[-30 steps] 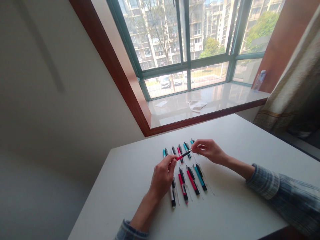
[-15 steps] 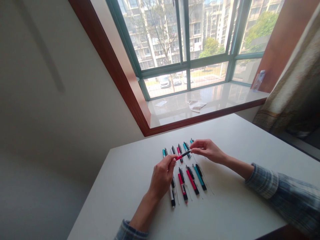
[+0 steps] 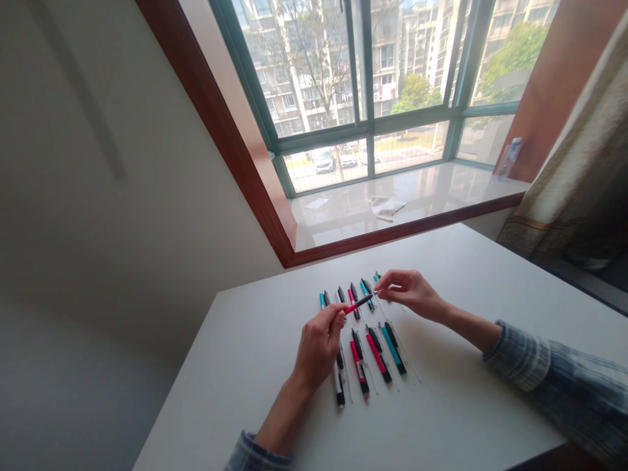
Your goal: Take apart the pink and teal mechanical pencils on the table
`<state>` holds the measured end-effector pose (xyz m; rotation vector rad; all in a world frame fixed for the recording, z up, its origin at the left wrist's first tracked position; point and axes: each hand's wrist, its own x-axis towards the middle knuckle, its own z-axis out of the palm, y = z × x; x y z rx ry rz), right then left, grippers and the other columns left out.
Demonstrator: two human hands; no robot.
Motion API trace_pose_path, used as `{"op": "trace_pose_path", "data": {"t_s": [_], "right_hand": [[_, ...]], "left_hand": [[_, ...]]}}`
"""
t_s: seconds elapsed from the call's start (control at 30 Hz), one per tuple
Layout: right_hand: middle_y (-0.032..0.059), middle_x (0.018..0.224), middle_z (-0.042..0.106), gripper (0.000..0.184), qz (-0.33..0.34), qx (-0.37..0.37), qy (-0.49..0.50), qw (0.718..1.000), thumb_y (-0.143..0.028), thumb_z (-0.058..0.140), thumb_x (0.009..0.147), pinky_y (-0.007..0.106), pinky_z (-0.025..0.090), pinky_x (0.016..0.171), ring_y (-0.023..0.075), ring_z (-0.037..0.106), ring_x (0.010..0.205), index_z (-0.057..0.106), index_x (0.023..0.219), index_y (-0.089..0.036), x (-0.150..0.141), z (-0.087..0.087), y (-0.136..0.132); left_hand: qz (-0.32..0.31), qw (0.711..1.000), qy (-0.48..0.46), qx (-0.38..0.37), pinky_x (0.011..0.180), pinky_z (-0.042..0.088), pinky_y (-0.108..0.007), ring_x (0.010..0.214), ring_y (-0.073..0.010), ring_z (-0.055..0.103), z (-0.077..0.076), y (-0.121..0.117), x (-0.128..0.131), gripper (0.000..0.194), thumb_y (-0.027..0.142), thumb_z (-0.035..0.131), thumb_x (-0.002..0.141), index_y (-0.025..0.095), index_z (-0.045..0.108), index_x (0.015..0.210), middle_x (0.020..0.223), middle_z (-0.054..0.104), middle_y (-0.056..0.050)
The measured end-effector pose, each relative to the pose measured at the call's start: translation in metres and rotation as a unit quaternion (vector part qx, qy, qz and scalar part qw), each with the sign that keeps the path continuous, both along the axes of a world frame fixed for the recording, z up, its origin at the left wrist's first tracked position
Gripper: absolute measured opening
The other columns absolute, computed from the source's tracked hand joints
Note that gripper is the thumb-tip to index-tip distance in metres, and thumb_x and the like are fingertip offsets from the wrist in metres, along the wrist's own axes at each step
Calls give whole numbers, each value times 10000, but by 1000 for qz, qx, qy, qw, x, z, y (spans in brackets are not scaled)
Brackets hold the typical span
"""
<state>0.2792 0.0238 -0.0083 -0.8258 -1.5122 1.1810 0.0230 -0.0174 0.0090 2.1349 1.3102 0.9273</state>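
Observation:
My left hand [image 3: 318, 347] is shut on a red and black pen [image 3: 358, 303], held above a white table [image 3: 235, 399]. My right hand [image 3: 407, 293] pinches a thin pale pen refill [image 3: 375, 294] that runs out of the pen's black tip. Beneath both hands lie two rows of pens with red, teal or black barrels. The back row [image 3: 354, 302] is partly hidden by my hands and the held pen. My left hand also covers the upper part of the front row [image 3: 377, 357]. Thin refills lie beside the front-row pens.
The table's left edge and a window sill lie beyond the pens. On the sill are a white cloth [image 3: 386, 208], a paper slip [image 3: 316, 203] and a clear plastic bottle [image 3: 508, 159]. A patterned curtain [image 3: 574, 150] hangs at the right.
My right hand has moved slightly up and right from the pen's tip. A thin refill now shows between the tip and those fingers. The pen stays in my left hand.

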Motion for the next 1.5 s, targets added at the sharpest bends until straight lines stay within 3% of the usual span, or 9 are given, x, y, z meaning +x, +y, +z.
{"op": "trace_pose_path", "data": {"t_s": [0.17,0.3,0.5,0.77,1.0,1.3,1.5], "right_hand": [[77,922,763,372,-74,-3,7,997,-513,758,841,340,573,768,205,689,840,759,987,-171,12,-3,5],[86,911,774,376,-82,43,-73,993,-519,679,905,361,574,777,224,703,839,777,1010,-172,24,-8,12],[73,924,767,212,-14,178,-257,950,-390,682,916,335,562,738,203,694,801,800,932,-214,36,-7,14],[41,905,764,127,121,159,-365,909,-278,691,887,267,520,668,166,669,767,804,920,-228,45,6,12],[14,850,764,110,158,160,-401,888,-249,716,864,254,485,675,156,645,752,817,907,-243,42,7,10],[37,882,753,181,161,150,-390,894,-374,707,892,267,484,690,164,647,770,801,921,-223,40,15,7],[36,762,687,339,58,150,-321,933,-493,672,918,264,450,610,144,568,670,722,839,-168,31,18,5]], "left_hand": [[43,997,-63,-11,686,450,-271,723,-177,596,-9,2,2,317,392,450,1030,190,685,1096,813,650,-22],[70,990,-118,-36,644,443,-259,708,-171,567,-16,5,1,284,407,459,1022,193,635,1082,822,625,-16],[75,987,-139,-43,657,461,-253,732,-164,578,-22,6,1,190,363,481,1009,211,576,1074,898,644,-21],[63,991,-113,-46,669,483,-264,792,-188,632,-24,5,-1,203,376,493,999,211,596,1056,938,679,-40],[62,992,-99,-36,726,491,-285,818,-195,637,-19,5,-1,203,360,491,999,209,622,1037,944,685,-37],[48,994,-94,-40,661,465,-264,731,-171,618,-13,1,1,172,331,505,988,210,625,1015,915,679,-23],[27,996,-78,-25,709,487,-261,834,-185,646,-6,-3,5,145,295,529,983,213,638,1033,976,697,-30]]}}
